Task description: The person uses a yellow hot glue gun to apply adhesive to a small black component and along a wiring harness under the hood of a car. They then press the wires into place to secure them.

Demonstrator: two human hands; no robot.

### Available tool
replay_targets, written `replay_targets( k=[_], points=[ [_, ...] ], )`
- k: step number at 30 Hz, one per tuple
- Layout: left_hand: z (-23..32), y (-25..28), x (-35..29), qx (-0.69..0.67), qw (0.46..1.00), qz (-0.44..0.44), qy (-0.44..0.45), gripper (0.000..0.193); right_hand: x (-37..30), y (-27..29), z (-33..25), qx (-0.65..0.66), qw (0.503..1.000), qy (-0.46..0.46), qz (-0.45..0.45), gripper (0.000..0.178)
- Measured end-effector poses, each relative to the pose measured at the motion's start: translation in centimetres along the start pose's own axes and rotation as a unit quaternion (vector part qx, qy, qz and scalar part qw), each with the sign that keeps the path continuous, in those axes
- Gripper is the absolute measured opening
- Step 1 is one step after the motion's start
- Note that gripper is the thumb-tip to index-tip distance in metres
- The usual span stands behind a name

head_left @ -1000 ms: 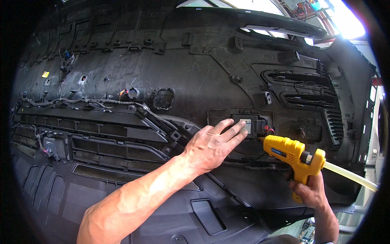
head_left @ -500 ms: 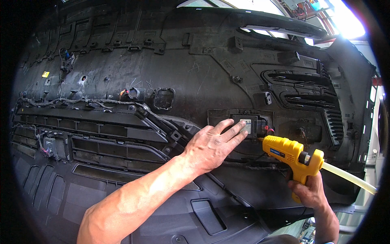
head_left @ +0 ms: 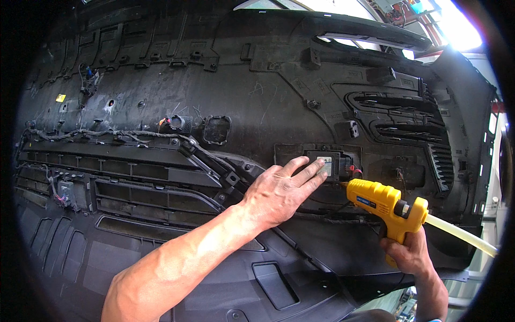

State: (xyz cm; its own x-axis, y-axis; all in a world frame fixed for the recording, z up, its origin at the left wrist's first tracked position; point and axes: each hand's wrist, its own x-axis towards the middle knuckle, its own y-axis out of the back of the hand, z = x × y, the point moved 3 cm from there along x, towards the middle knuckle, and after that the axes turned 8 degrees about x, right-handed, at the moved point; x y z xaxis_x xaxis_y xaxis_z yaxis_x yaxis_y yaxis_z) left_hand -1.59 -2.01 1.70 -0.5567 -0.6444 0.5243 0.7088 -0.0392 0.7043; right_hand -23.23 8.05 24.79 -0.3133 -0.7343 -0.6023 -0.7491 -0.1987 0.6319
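My right hand [head_left: 409, 252] is wrapped around the handle of a yellow hot glue gun [head_left: 375, 196]. A pale glue stick [head_left: 461, 234] sticks out of its back end. The gun's nozzle points left, close to the lower right corner of a small black module [head_left: 333, 167] with a pale label. My left hand [head_left: 282, 190] lies on that module with its fingers stretched out, the fingertips over the label. The module sits on the inner side of a large black car bumper cover [head_left: 257, 107]. Whether the nozzle touches anything is too small to tell.
A wiring harness [head_left: 107, 132] runs along the slatted grille [head_left: 129, 167] at the left. A red connector [head_left: 353, 168] sits at the module's right side. Vent slots [head_left: 402, 115] lie at the far right. Bright light comes in at the upper right.
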Motion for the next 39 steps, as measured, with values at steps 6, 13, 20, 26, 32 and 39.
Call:
replay_targets(
  k=[6, 13, 20, 26, 32, 39],
  points=[
    [0.02, -0.03, -0.04, 0.001, 1.0, -0.007, 0.0, 0.058, -0.01, -0.09, -0.48, 0.0, 1.0, -0.004, -0.004, 0.042],
    [0.01, -0.07, -0.02, 0.002, 1.0, -0.012, -0.001, 0.058, -0.1, -0.28, -0.59, 0.084, 0.996, 0.01, -0.006, 0.049],
    [0.01, -0.02, -0.01, 0.006, 1.0, -0.015, 0.0, 0.056, -0.14, 0.03, -0.5, 0.107, 0.994, 0.03, -0.007, 0.055],
    [-0.01, -0.02, 0.02, 0.0, 1.0, -0.008, 0.001, 0.055, -0.26, 0.14, -0.3, 0.094, 0.995, 0.029, -0.008, 0.057],
    [-0.02, -0.04, 0.0, 0.004, 1.0, -0.011, 0.0, 0.056, -0.26, 0.04, -0.17, 0.1, 0.994, 0.025, -0.024, 0.057],
    [0.0, 0.04, 0.03, -0.007, 1.0, -0.008, 0.002, 0.055, -0.2, -0.01, -0.36, 0.087, 0.996, 0.012, -0.035, 0.055]
  ],
)
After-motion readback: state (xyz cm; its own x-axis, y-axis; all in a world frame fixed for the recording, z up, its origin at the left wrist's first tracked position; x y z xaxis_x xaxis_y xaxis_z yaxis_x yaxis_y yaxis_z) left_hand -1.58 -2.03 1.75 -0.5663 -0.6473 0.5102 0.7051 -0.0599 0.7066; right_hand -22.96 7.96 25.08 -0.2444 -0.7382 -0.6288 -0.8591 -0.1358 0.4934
